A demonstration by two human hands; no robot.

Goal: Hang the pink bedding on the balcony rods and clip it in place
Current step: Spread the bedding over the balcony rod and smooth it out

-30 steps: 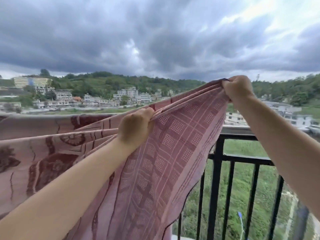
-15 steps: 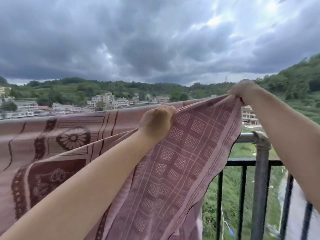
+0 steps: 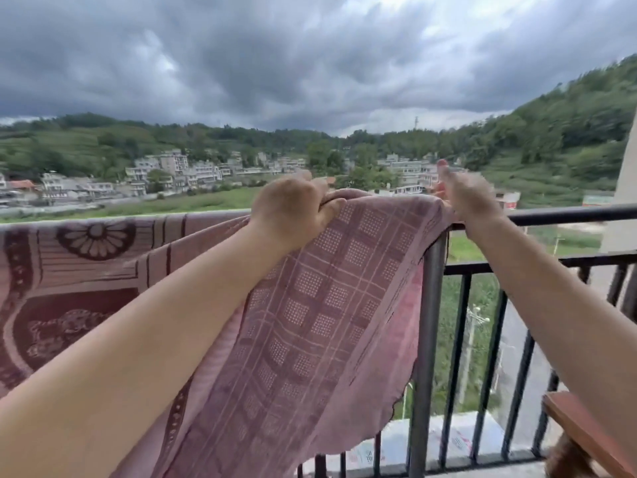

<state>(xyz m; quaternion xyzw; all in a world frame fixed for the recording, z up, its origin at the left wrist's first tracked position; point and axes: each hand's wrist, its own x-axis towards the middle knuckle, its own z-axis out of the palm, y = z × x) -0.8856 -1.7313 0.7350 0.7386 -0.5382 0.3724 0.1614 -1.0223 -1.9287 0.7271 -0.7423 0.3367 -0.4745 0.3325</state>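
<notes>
At centre frame my left hand (image 3: 293, 210) gripped the pink bedding (image 3: 310, 322) with curled fingers; my right hand (image 3: 465, 201), blurred, seemingly pinched its corner at the top rod (image 3: 568, 213). Its long edge ran leftward along the rod, right hand nearer the post.

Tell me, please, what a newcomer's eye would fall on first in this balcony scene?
The pink bedding fills the lower left, draped over the balcony rod. At centre the left hand grips its upper edge, while the right hand holds the corner at the rod. Above, dark storm clouds hang over green hills.
</notes>
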